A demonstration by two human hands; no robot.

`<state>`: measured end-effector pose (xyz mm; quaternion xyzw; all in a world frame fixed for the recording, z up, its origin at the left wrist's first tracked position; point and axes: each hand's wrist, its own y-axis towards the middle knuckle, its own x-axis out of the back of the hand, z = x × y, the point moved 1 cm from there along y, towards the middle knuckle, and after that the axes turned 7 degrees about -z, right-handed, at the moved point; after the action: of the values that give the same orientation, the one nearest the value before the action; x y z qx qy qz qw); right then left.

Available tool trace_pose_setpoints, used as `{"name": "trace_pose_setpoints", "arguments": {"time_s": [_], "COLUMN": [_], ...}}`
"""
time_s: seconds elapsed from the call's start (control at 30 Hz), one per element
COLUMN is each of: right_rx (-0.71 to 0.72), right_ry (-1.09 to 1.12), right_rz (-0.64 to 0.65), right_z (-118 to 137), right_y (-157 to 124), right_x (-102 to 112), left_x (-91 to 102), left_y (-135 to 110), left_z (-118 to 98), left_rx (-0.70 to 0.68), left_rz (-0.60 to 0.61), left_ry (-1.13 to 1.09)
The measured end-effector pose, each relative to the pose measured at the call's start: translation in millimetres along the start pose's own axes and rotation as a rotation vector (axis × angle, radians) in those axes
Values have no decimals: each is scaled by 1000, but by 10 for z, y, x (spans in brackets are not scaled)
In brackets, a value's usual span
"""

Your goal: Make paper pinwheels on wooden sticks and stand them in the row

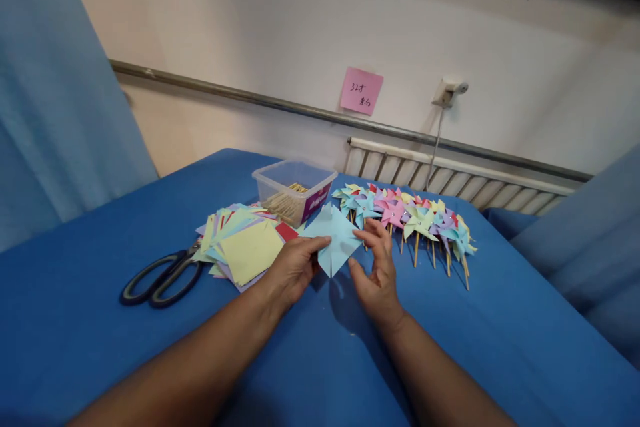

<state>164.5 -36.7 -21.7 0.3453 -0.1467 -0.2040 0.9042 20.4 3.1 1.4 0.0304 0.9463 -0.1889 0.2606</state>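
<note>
A light blue square of paper, turned like a diamond and slit inward at its corners, is held above the blue-covered table. My left hand pinches its left side, thumb on top and the fingers underneath. Close to its right corner is my right hand, fingers apart and curved, with the fingertips at or just beside the edge. To the left, a loose stack of coloured paper squares has a yellow sheet on top. Scissors with dark handles lie left of the stack, their blades partly under the papers.
Behind the papers stands a clear plastic box of thin wooden sticks. Many-coloured paper pinwheels on sticks lie bunched at the back right. A wall with a metal rail and a radiator borders the table; blue curtains hang at the sides.
</note>
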Motion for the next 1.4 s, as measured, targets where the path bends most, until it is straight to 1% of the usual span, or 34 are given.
{"name": "trace_pose_setpoints", "arguments": {"time_s": [0.03,0.1,0.17,0.27,0.57,0.7,0.8,1.03,1.4], "right_rx": [54,112,129,135,-17,-71,-86,-110,-139], "right_ry": [-36,-69,-92,-109,-35,-61,-91,-116,-122], "right_rz": [46,105,127,125,47,-12,-39,-27,0], "right_z": [28,72,96,106,27,-54,-89,-113,-119], "right_y": [1,3,8,17,15,21,25,36,37], "right_x": [5,10,8,1,-18,-27,-29,-35,-37], "left_x": [5,12,15,15,-23,-22,-13,-8,9], "left_y": [1,4,5,2,-21,-12,3,17,53], "left_z": [-14,-28,-30,-17,25,51,74,100,129], "left_rx": [7,20,29,24,-33,-27,-55,-70,-52], "left_rz": [-1,3,8,18,67,33,22,-23,2], "left_ry": [-17,-37,-41,-24,122,179,196,252,268]}}
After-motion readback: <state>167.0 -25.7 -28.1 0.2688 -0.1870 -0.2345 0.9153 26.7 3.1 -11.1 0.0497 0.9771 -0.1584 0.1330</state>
